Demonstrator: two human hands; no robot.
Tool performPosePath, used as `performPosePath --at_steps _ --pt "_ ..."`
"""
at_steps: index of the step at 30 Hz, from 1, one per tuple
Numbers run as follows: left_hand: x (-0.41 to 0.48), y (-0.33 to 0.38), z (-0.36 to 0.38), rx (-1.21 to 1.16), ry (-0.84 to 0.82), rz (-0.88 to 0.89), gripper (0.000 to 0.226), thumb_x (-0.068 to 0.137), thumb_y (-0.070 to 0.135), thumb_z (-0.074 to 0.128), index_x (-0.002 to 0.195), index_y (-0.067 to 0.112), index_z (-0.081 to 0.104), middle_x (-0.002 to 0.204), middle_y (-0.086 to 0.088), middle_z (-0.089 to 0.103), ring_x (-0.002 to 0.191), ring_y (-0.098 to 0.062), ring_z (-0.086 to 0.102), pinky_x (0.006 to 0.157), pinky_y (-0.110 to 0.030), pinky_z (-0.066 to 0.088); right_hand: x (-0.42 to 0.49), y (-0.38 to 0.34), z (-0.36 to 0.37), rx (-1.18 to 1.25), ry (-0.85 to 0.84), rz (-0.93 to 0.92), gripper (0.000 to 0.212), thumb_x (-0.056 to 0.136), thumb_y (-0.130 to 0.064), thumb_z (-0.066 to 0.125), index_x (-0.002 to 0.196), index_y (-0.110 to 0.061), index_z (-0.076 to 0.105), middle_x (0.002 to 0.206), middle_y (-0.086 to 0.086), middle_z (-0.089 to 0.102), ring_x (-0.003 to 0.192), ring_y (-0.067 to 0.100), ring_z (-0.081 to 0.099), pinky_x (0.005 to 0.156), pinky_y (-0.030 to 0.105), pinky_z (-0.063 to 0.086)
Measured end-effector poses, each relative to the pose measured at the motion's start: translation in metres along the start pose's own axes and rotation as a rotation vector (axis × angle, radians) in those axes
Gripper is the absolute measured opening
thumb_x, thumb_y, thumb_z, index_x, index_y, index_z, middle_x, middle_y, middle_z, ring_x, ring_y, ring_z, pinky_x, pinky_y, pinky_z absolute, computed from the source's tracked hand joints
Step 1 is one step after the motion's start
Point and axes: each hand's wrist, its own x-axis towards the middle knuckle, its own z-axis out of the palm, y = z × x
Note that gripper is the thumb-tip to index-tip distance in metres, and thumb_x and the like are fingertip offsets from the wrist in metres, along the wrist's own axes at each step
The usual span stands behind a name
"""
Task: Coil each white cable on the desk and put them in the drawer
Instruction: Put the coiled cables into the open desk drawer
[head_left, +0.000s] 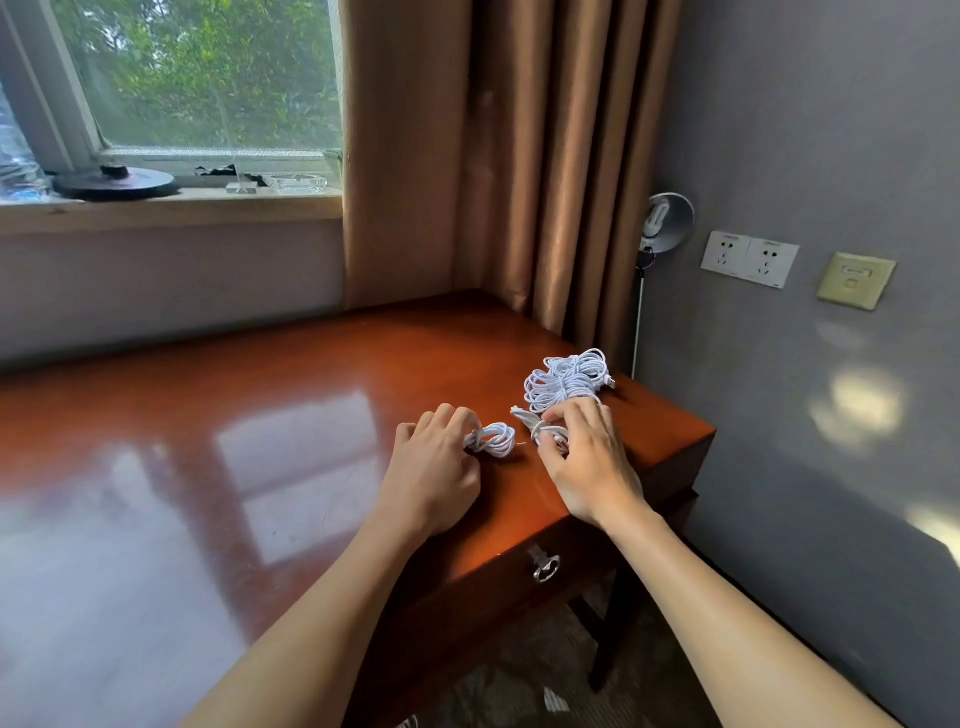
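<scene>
Glossy wooden desk (311, 374) by a window (208, 78): left hand (436, 467) pinches a small coiled cable (493, 440) with curled fingers; right hand (589, 460) grips a second cable (537, 427), touching the cable pile (566, 382)

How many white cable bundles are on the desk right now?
3 distinguishable: a small coil in the left hand, a bundle gripped by the right hand, and a larger heap behind it by the desk's right edge. That heap may hold more than one cable.
</scene>
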Motion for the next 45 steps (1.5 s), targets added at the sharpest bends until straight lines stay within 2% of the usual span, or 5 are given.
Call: performPosePath --at_steps 5,10,22,37,45 --pt "0.001 0.0 0.002 -0.002 0.007 0.037 0.036 0.089 0.037 0.045 0.123 0.028 0.051 0.12 0.01 0.058 0.112 -0.017 0.05 0.097 -0.038 0.036 -0.003 -0.003 -0.003 -0.035 -0.021 0.007 0.018 0.095 -0.033 0.054 0.112 -0.027 0.056 0.116 -0.008 0.06 0.118 0.013 0.041 0.107 0.035 0.032" --pt "-0.003 0.001 -0.002 0.042 0.002 0.067 0.032 0.097 0.026 0.053 0.129 0.026 0.058 0.125 0.008 0.06 0.117 -0.018 0.052 0.095 -0.035 0.039 -0.012 -0.012 -0.007 0.007 -0.006 0.005 0.021 0.094 -0.025 0.06 0.115 -0.023 0.061 0.118 -0.008 0.065 0.117 0.016 0.045 0.11 0.038 0.033" --pt "-0.088 0.005 -0.052 0.081 0.038 0.056 0.029 0.096 0.017 0.061 0.124 0.02 0.066 0.118 0.001 0.067 0.107 -0.024 0.061 0.087 -0.036 0.048 -0.069 -0.058 -0.045 0.092 -0.088 -0.146 0.026 0.097 -0.009 0.058 0.12 -0.019 0.064 0.117 -0.008 0.062 0.11 0.012 0.047 0.099 0.024 0.039" --pt "-0.229 -0.017 -0.154 0.168 0.032 -0.037 0.03 0.094 0.021 0.062 0.125 0.022 0.065 0.122 0.002 0.068 0.112 -0.024 0.062 0.094 -0.038 0.043 -0.149 -0.16 -0.069 0.102 -0.146 -0.352 0.04 0.098 -0.012 0.059 0.137 -0.021 0.057 0.125 -0.006 0.061 0.118 0.017 0.048 0.107 0.04 0.04" --pt "-0.301 -0.036 -0.192 0.193 0.082 -0.085 0.022 0.101 0.028 0.057 0.121 0.028 0.066 0.118 0.009 0.068 0.105 -0.017 0.065 0.092 -0.038 0.045 -0.183 -0.211 -0.058 0.116 -0.217 -0.445 0.044 0.099 -0.007 0.054 0.139 -0.022 0.054 0.119 -0.006 0.056 0.113 0.017 0.043 0.105 0.034 0.037"
